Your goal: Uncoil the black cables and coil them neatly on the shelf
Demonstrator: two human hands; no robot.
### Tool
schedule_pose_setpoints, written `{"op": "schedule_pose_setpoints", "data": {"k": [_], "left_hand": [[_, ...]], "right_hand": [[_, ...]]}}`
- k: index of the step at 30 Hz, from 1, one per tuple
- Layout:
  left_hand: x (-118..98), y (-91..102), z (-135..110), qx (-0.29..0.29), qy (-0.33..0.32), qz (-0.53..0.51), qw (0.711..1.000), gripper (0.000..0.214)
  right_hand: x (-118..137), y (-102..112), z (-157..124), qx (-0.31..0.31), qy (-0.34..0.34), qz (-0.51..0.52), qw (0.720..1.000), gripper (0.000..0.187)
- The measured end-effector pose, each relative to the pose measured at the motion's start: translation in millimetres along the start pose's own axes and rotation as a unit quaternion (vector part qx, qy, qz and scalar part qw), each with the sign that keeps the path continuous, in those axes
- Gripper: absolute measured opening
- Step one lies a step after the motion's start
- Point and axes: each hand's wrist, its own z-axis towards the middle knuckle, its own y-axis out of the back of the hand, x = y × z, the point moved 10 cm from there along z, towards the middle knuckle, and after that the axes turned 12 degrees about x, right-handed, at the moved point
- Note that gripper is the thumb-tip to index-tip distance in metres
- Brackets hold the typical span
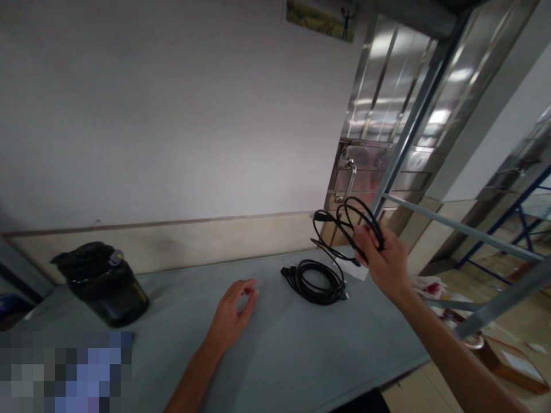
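Observation:
Above the table's right side, my right hand (pixel 385 258) is closed around a looped black cable (pixel 359 203), with loose lengths and a plug hanging to its left. Below and left of it, a second coiled black cable (pixel 318 281) lies on the grey table (pixel 267 355), its connector ends showing at both sides of the coil. My left hand (pixel 235 310) hovers over or rests on the table left of that coil; I cannot tell which. Its thumb and fingers are apart, with nothing between them.
A dark, lidded bottle or jug (pixel 105 284) stands at the table's left. A white paper (pixel 353 267) lies behind the coil. Metal frame bars (pixel 465 226) border the right side, with a cardboard box (pixel 512 364) on the floor beyond. The lower left corner is pixelated.

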Motion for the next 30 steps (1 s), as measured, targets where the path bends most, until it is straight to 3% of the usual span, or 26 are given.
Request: {"op": "schedule_pose_setpoints", "data": {"k": [3,7,9,11,13,19,22,26,28,30], "left_hand": [[-39.0,-13.3,21.6,-0.014,-0.022,-0.010,1.000,0.037],[-97.3,-57.6,67.5,0.029,-0.103,-0.008,0.994,0.064],[-108.9,-79.6,85.5,0.059,-0.129,-0.008,0.990,0.048],[-110.2,-96.8,92.3,0.094,-0.148,-0.013,0.984,0.027],[-103.6,-103.3,88.4,0.108,-0.154,-0.034,0.982,0.023],[-57.9,-81.9,66.1,0.037,-0.063,-0.128,0.989,0.028],[-46.1,-85.3,63.9,0.036,-0.052,-0.109,0.992,0.029],[-45.5,-109.3,61.6,0.077,-0.078,-0.060,0.992,0.027],[-52.7,-117.5,58.6,0.096,-0.092,-0.047,0.990,0.029],[-65.6,-116.5,55.5,0.103,-0.102,-0.054,0.988,0.040]], "right_hand": [[4.8,-17.7,-14.4,0.046,-0.020,-0.007,0.999,0.053],[25.0,-35.7,-33.0,0.088,-0.005,-0.049,0.995,0.052],[30.5,-38.5,-39.1,0.099,0.003,-0.075,0.992,0.052],[30.1,-36.5,-42.9,0.104,0.016,-0.109,0.988,0.049],[22.9,-30.6,-45.2,0.100,0.038,-0.155,0.982,0.044],[-40.9,-5.4,-43.8,0.081,0.042,-0.288,0.953,0.048],[-57.9,14.4,-40.5,0.028,0.021,-0.323,0.946,0.049],[-33.4,33.9,-41.4,-0.106,0.016,-0.305,0.946,0.050],[-13.3,26.9,-43.2,-0.155,0.025,-0.243,0.957,0.050],[1.7,5.4,-42.8,-0.174,0.029,-0.161,0.971,0.049]]}}
